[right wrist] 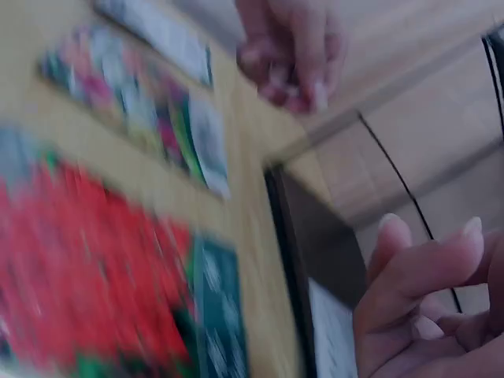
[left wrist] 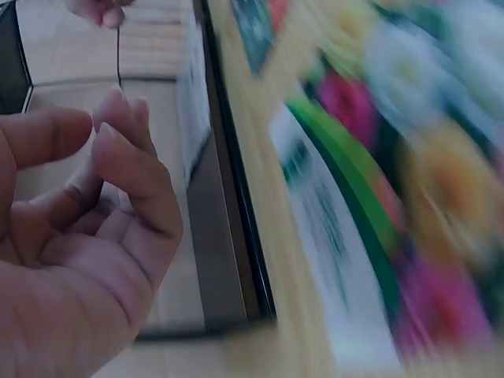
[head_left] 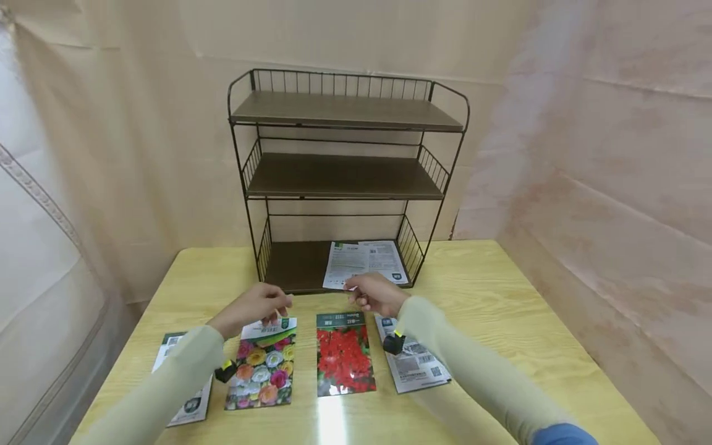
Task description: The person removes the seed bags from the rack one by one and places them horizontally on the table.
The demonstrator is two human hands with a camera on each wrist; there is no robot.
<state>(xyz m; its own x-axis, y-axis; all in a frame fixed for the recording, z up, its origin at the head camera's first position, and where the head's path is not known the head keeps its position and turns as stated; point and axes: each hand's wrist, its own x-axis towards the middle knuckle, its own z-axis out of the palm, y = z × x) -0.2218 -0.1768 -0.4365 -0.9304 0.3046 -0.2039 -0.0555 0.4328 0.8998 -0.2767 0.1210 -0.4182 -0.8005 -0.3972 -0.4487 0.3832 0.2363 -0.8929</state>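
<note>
Both hands are hovering loosely curled, holding nothing — the right hand (head_left: pixel 378 294) risking nudging the shelved packet (head_left: pixel 364 262) askew, the left hand (head_left: pixel 256 307) brushing the mixed-flower packet (head_left: pixel 262 363).

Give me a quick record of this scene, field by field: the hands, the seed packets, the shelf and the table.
left hand: fingers loosely curled, holding nothing, above the top edge of the mixed-flower packet
right hand: fingertips at the front edge of the white packet; grip unclear
white packet: lying face down on the bottom shelf
rack: dark wire, three brown shelves, upper two bare
table: light wood; four packets in a row
other packets: red-flower packet face up; two face down, far-left packet and far-right packet
</note>
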